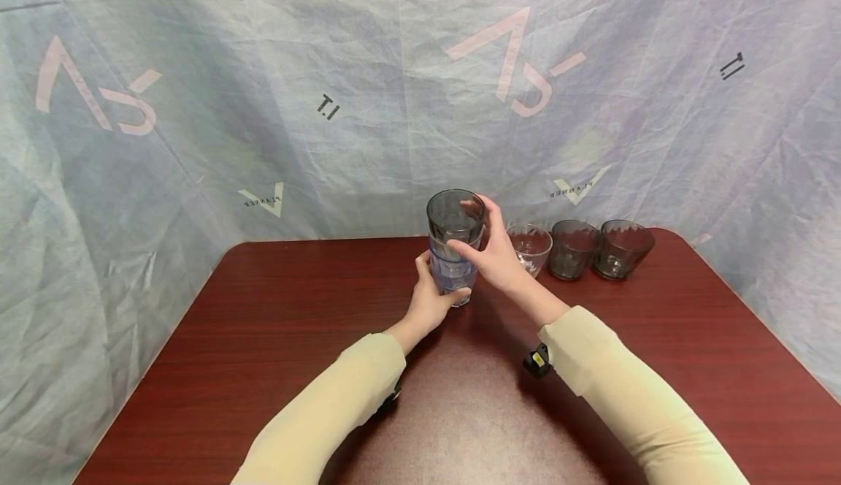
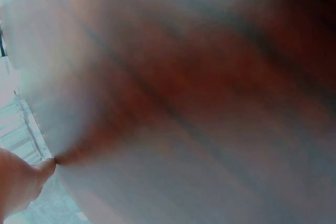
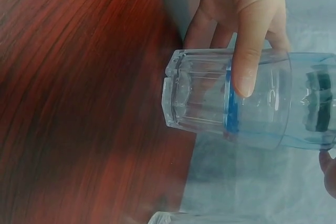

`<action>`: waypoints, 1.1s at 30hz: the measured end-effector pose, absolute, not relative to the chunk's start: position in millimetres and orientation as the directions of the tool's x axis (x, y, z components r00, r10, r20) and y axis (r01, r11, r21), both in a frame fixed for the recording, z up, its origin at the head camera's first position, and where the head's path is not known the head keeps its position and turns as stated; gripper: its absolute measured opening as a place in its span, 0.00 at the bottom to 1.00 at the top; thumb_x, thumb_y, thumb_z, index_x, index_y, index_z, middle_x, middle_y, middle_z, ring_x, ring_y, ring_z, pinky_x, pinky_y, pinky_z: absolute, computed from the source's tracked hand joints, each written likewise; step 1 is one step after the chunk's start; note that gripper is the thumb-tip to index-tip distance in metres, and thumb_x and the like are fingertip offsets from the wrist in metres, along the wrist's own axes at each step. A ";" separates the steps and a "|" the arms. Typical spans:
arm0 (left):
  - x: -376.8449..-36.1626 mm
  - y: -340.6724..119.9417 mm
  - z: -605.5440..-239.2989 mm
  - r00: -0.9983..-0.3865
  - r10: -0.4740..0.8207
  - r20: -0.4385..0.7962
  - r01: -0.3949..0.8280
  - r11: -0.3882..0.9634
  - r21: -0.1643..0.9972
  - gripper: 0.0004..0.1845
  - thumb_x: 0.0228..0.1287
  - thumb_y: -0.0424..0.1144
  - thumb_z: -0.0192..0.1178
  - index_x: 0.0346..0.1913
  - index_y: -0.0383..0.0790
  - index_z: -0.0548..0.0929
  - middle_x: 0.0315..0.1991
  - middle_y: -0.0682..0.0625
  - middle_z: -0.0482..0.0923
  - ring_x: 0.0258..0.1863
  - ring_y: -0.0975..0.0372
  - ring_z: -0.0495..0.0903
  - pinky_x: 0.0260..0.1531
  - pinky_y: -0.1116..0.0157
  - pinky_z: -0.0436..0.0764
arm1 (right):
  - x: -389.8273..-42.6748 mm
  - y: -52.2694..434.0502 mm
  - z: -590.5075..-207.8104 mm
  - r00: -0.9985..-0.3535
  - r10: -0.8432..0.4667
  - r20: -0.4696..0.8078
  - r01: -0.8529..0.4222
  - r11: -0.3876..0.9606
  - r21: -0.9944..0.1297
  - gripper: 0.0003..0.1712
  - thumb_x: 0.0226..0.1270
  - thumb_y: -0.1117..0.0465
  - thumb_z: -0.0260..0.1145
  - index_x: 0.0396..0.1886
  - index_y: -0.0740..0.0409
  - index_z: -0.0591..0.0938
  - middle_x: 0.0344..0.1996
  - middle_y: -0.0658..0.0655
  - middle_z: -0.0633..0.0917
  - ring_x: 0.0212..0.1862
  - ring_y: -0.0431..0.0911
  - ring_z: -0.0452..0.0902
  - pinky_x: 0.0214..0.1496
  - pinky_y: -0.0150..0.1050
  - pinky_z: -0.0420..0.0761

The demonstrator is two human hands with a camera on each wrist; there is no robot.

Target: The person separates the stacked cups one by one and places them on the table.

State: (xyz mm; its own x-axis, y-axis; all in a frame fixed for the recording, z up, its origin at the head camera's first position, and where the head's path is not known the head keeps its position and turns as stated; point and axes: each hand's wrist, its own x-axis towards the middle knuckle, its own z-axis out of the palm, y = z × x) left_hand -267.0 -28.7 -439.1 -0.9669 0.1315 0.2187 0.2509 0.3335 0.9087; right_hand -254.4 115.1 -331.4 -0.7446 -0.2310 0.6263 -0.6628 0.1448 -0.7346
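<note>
Your left sleeve (image 1: 328, 405) and right sleeve (image 1: 637, 390) reach in from the near side, over the table (image 1: 263, 339). Your left hand (image 1: 430, 299) grips the lower, blue-tinted part of a stack of glasses (image 1: 453, 275), thumb on its near side. Your right hand (image 1: 498, 257) grasps the dark glass (image 1: 442, 216) at the top, thumb to the near side. The stack is upright, toward the far middle of the table; you cannot tell whether its base touches the wood. To the right, a clear glass (image 1: 535, 242) and two dark glasses (image 1: 571, 255) stand in a row near the far edge. Behind hangs a printed cloth (image 1: 263, 105).
</note>
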 end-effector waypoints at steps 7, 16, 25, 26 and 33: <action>-267.9 -29.0 -439.4 -0.963 0.132 0.234 0.265 0.324 0.908 0.49 0.56 0.42 0.73 0.69 0.49 0.47 0.66 0.41 0.66 0.62 0.50 0.70 0.59 0.50 0.69 | -252.9 113.9 -329.9 -0.748 -0.244 0.617 -0.660 0.167 -0.733 0.44 0.61 0.76 0.67 0.69 0.75 0.50 0.64 0.75 0.64 0.68 0.64 0.57 0.66 0.59 0.59; -267.1 -29.7 -439.4 -0.957 0.138 0.254 0.286 0.318 0.904 0.48 0.56 0.41 0.73 0.69 0.47 0.47 0.65 0.39 0.66 0.61 0.49 0.71 0.59 0.50 0.69 | -251.1 112.5 -329.5 -0.734 -0.229 0.639 -0.678 0.187 -0.711 0.45 0.60 0.75 0.69 0.68 0.75 0.51 0.64 0.75 0.64 0.66 0.64 0.60 0.65 0.59 0.60; -263.8 -28.9 -439.8 -0.943 0.146 0.298 0.330 0.331 0.884 0.47 0.58 0.44 0.71 0.69 0.49 0.47 0.63 0.38 0.67 0.59 0.48 0.72 0.56 0.50 0.70 | -247.3 113.3 -327.3 -0.753 -0.194 0.629 -0.658 0.197 -0.727 0.44 0.61 0.74 0.67 0.69 0.72 0.51 0.65 0.72 0.64 0.68 0.61 0.59 0.66 0.57 0.60; -263.7 -28.8 -439.6 -0.944 0.146 0.295 0.327 0.327 0.886 0.47 0.58 0.44 0.71 0.69 0.48 0.47 0.63 0.38 0.67 0.59 0.48 0.72 0.57 0.50 0.70 | -247.3 113.0 -326.1 -0.746 -0.183 0.640 -0.665 0.194 -0.721 0.44 0.61 0.74 0.67 0.69 0.72 0.51 0.65 0.72 0.65 0.68 0.61 0.58 0.66 0.57 0.59; -265.5 -28.1 -438.0 -0.962 0.132 0.240 0.269 0.310 0.912 0.47 0.57 0.40 0.72 0.68 0.48 0.47 0.65 0.41 0.66 0.61 0.50 0.70 0.59 0.51 0.68 | -247.2 110.8 -317.9 -0.647 -0.103 0.755 -0.762 0.077 -0.643 0.44 0.60 0.78 0.67 0.68 0.77 0.50 0.63 0.78 0.64 0.66 0.66 0.59 0.65 0.62 0.59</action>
State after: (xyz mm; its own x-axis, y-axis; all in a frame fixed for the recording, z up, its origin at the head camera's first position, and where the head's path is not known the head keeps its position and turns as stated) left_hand -265.5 -28.1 -438.0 -0.9619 0.1316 0.2395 0.2694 0.3098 0.9118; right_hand -247.2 110.8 -317.9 -0.6475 -0.1029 0.7551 -0.7620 0.0765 -0.6430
